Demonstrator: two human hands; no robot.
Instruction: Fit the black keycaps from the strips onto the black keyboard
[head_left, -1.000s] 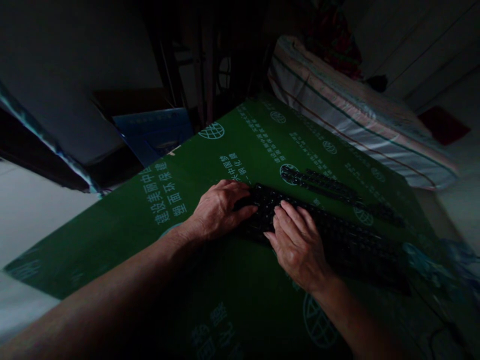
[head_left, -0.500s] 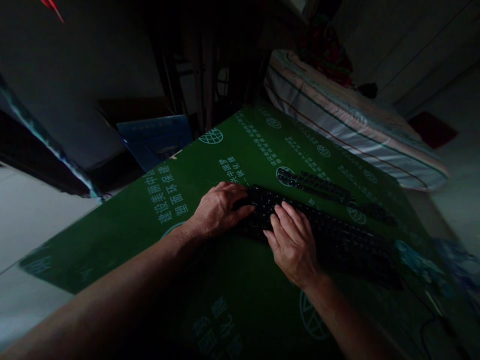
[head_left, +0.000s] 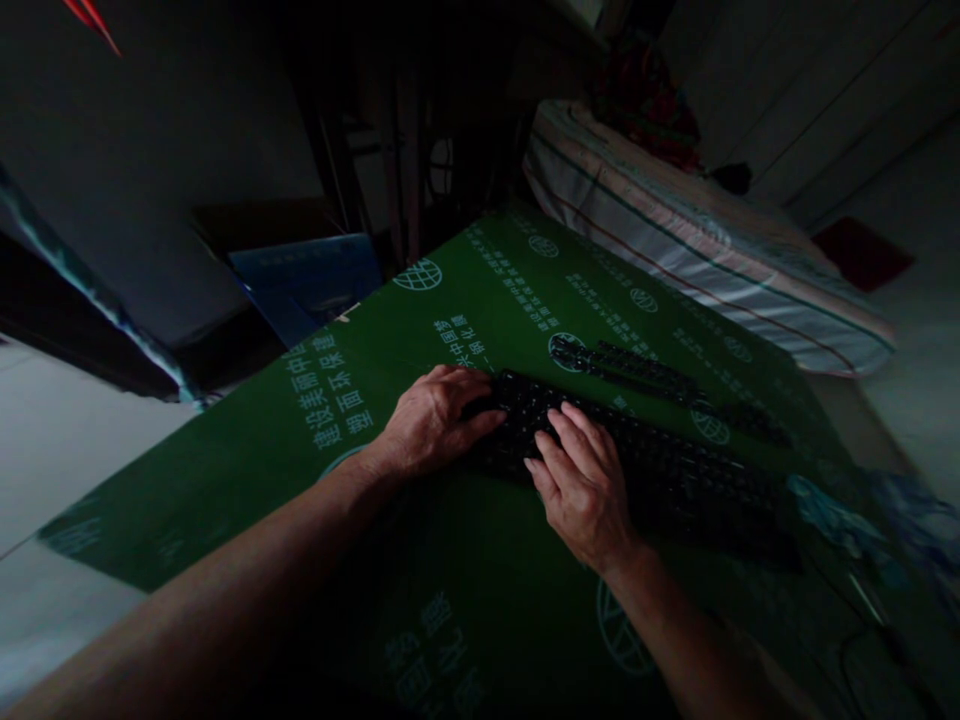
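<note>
**Keyboard [head_left: 697, 480] Held at One End on Green Board [head_left: 480, 560]**

The black keyboard was laid flat on the board, its long side slanted down toward the right of the view. Pale lettering and globe marks were printed on the green surface.

The left hand [head_left: 435, 415] was placed at the keyboard's left end. That end was clamped between the thumb, set on the near side, and the curled fingers on the far side.

The right hand [head_left: 585, 480] was positioned just beside it, palm down, over the keys. Its fingers were bent slightly and held close together, with the tips at the keyboard. Owing to the dim light, it could not be told whether anything small was pinched between them.

A group of loose keys [head_left: 652, 372] was arranged in a line beyond the keyboard, roughly parallel to it. A crumpled blue-green bundle [head_left: 844, 515] was located near the keyboard's right end. Past the board's far right edge, a striped mattress [head_left: 705, 240] was situated. A blue panel [head_left: 307, 280] was set beside the left edge.
</note>
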